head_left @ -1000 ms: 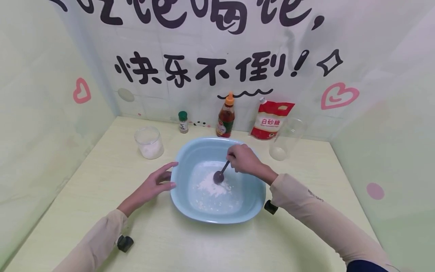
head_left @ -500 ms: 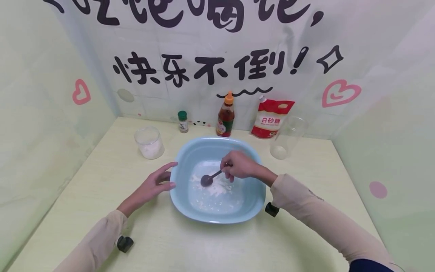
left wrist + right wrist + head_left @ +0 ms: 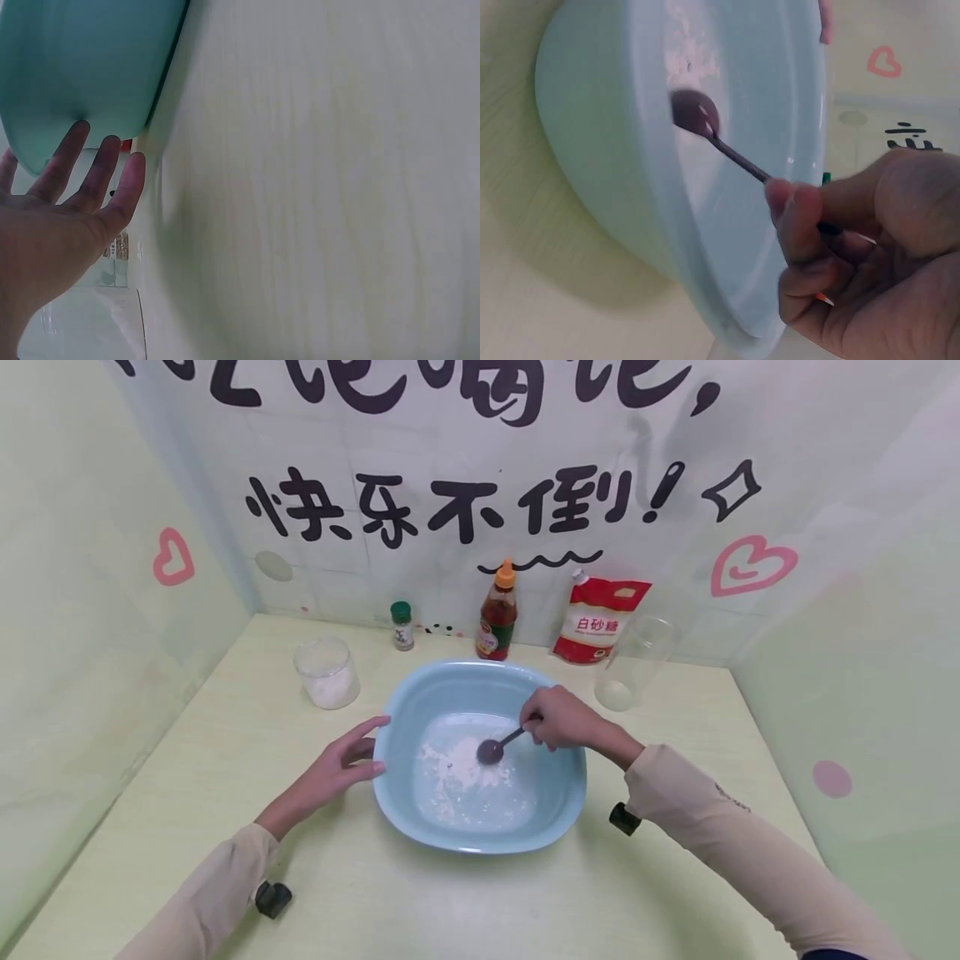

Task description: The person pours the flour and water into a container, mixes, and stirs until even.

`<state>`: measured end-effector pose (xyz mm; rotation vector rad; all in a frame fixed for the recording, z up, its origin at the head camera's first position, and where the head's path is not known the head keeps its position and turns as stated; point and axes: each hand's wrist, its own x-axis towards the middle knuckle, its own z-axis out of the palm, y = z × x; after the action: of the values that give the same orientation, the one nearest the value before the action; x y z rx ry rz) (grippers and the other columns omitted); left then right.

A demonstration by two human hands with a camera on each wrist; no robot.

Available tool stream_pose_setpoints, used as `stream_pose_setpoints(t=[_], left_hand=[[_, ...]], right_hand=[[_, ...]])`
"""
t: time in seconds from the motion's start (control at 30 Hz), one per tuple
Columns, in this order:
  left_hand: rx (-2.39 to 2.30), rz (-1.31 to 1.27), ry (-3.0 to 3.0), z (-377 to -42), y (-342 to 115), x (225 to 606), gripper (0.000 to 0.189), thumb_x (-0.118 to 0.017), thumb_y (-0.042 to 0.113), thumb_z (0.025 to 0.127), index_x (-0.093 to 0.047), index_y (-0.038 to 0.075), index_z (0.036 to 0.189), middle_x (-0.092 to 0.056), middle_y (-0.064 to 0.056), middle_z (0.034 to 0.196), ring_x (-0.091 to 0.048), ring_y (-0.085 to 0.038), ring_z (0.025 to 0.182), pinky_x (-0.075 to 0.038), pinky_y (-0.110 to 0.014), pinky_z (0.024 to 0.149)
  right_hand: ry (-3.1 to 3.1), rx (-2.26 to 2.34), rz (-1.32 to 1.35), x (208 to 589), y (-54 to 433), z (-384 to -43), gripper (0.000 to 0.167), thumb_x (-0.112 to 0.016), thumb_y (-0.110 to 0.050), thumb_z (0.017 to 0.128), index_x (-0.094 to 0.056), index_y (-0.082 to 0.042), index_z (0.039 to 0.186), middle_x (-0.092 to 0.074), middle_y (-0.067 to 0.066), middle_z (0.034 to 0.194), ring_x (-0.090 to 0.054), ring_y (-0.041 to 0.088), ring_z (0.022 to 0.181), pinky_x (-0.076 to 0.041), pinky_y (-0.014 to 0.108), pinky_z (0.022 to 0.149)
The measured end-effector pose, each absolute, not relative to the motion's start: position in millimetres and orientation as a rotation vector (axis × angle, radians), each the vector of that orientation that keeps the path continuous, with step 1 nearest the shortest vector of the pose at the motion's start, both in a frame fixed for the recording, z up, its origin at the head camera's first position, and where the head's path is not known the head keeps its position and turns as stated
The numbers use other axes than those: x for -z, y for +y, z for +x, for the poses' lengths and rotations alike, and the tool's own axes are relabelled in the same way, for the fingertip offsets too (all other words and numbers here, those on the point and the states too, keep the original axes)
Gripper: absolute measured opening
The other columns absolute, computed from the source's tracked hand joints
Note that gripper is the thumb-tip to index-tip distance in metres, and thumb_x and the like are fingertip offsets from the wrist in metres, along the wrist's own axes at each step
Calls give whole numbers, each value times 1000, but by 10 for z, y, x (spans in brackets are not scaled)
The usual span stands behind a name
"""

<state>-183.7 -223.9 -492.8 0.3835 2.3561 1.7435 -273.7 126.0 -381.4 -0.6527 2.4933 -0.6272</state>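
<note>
A light blue plastic basin (image 3: 397,827) stands mid-table, with white powder (image 3: 453,768) scattered over its floor. My right hand (image 3: 564,718) pinches the thin handle of a small dark spoon (image 3: 491,752) between thumb and fingers. The spoon's round bowl is low over the powder, at its right side. In the right wrist view the handle (image 3: 739,159) runs up into the fingertips, its end partly hidden by the hand. On the basin's left side my left hand (image 3: 333,772) touches the rim with spread fingers. The left wrist view has these fingers (image 3: 96,176) extended at the basin's outer wall.
Behind the basin stand a glass jar of white powder (image 3: 330,681), a green-capped shaker (image 3: 402,628), an orange-capped sauce bottle (image 3: 498,620), a red and white sugar pouch (image 3: 596,625) and a clear empty glass (image 3: 622,685). Printed sheets wall the table on three sides.
The right hand swung the spoon left through the powder, then back right and slightly up, spreading the powder leftward. The left hand stays at the rim.
</note>
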Motion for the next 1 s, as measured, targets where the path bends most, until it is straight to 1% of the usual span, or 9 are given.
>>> stream_pose_setpoints(t=[0.13,0.3,0.47,0.53,0.6,0.7,0.8,0.9,1.0], left_hand=[[-1738,381,2351,-1844,-2244,4922,68,-66,18,96,-33,19,156,-56,-25,141,-53,-44,131,-50,-47,104],[-1744,384,2346,-1847,-2246,4932,68,-66,18,96,-33,19,156,-56,-25,140,-54,-44,130,-50,-47,104],[-1745,384,2347,-1844,-2247,4939,68,-66,17,96,-33,19,156,-57,-24,140,-54,-44,130,-48,-51,105],[-1745,384,2347,-1840,-2244,4932,68,-66,17,96,-33,19,156,-57,-24,140,-54,-44,130,-49,-51,104],[-1751,386,2342,-1833,-2240,4925,68,-66,16,96,-33,18,156,-57,-25,140,-54,-44,130,-50,-47,104],[-1757,387,2333,-1824,-2235,4912,69,-66,16,96,-32,17,156,-56,-26,140,-54,-45,130,-52,-36,101],[-1759,387,2329,-1825,-2234,4915,69,-66,16,96,-31,16,156,-56,-27,140,-54,-46,129,-52,-28,99],[-1759,381,2330,-1828,-2231,4922,69,-65,16,96,-31,17,156,-56,-27,140,-54,-45,129,-52,-26,98],[-1760,375,2331,-1831,-2223,4931,69,-66,15,96,-32,17,156,-57,-26,140,-54,-45,129,-51,-25,97]], right_hand=[[2567,686,-624,3872,1218,-2780,16,-63,-6,95,-76,-2,104,-68,7,76,-59,17,57,-53,24,60],[2534,758,-724,3952,1067,-2769,17,-60,-5,97,-75,-1,101,-68,7,72,-59,15,54,-50,24,57],[2443,735,-744,3988,951,-2684,15,-63,-5,96,-77,-5,101,-68,4,70,-58,15,52,-50,24,57],[2402,695,-771,3987,951,-2644,15,-64,-5,95,-78,-6,100,-67,3,68,-57,15,52,-49,23,56],[2361,645,-795,3959,986,-2608,14,-65,-4,95,-78,-7,99,-67,2,66,-57,14,52,-49,22,56],[2323,556,-774,3894,1077,-2595,14,-66,-5,94,-79,-9,96,-66,2,66,-58,13,53,-48,21,56],[2359,498,-681,3822,1183,-2655,13,-66,-3,93,-78,-8,96,-68,5,74,-59,15,59,-50,21,57],[2451,482,-585,3773,1253,-2756,13,-67,-3,91,-78,-7,98,-71,10,86,-60,18,65,-52,23,59],[2520,506,-532,3770,1248,-2837,12,-68,-5,91,-77,-6,99,-73,13,92,-61,20,68,-55,24,61]])
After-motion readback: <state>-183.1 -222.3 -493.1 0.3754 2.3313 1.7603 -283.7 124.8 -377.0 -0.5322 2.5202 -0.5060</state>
